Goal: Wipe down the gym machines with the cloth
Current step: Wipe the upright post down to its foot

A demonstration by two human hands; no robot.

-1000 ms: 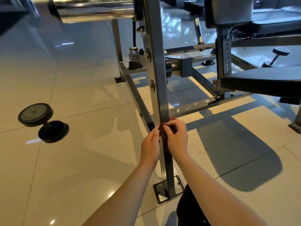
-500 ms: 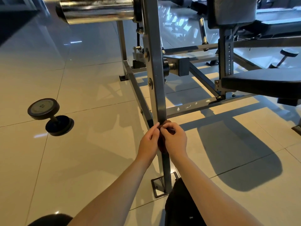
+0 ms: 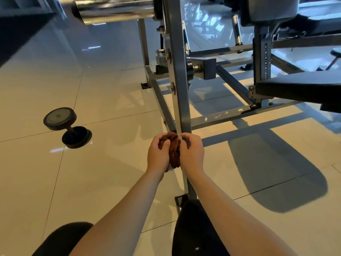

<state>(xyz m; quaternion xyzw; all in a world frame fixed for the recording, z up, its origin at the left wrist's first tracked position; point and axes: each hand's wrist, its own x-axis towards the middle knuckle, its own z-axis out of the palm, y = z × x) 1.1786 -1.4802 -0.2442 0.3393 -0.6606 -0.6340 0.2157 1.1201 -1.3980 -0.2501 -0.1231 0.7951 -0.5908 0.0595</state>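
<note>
Left hand (image 3: 158, 154): I see its fingers curled round the cloth (image 3: 174, 150).
Right hand (image 3: 191, 154): fingers pinch the cloth at the machine post (image 3: 180, 71).

Floor dumbbell (image 3: 67, 126), 9 o'clock: "10" on its upturned end cap, printed upside down to the viewer.
Machine adjustment post (image 3: 262, 61), 2 o'clock: white numerals 1 to 7, in a vertical column.

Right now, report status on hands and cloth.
Both on task: left hand and right hand grip cloth against upright post. Off left, dumbbell on floor, apart.
</note>
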